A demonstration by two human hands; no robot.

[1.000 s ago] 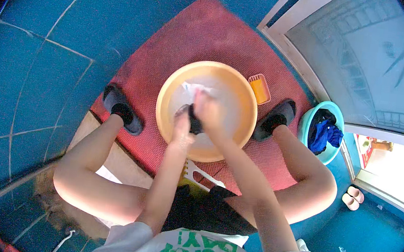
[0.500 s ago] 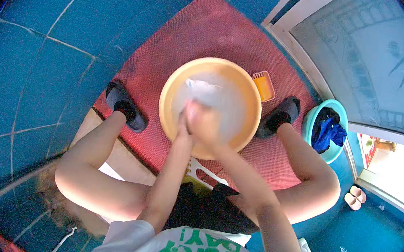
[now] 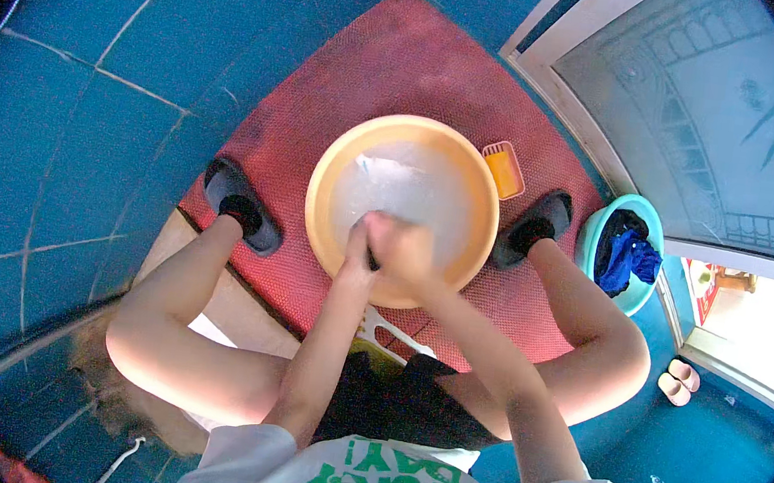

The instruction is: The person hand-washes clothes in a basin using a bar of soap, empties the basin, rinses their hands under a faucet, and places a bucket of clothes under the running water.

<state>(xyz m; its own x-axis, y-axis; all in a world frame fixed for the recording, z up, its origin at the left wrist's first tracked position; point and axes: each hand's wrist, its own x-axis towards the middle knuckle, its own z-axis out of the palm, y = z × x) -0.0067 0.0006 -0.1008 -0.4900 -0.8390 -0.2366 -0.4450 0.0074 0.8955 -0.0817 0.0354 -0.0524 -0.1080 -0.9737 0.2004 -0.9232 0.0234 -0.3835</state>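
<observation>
Partway through the dark cloth [image 3: 372, 261], by the look of it
Left hand [image 3: 361, 247] and blurred right hand [image 3: 403, 247] press together around it, toward the yellow basin's [image 3: 320, 186] near edge; something whitish [image 3: 377, 166] lies toward the far edge. By the red mat's [image 3: 369, 63] right corner, a teal basin [image 3: 590, 234] holds blue and black clothes [image 3: 631, 257], done or waiting, I can't tell
</observation>
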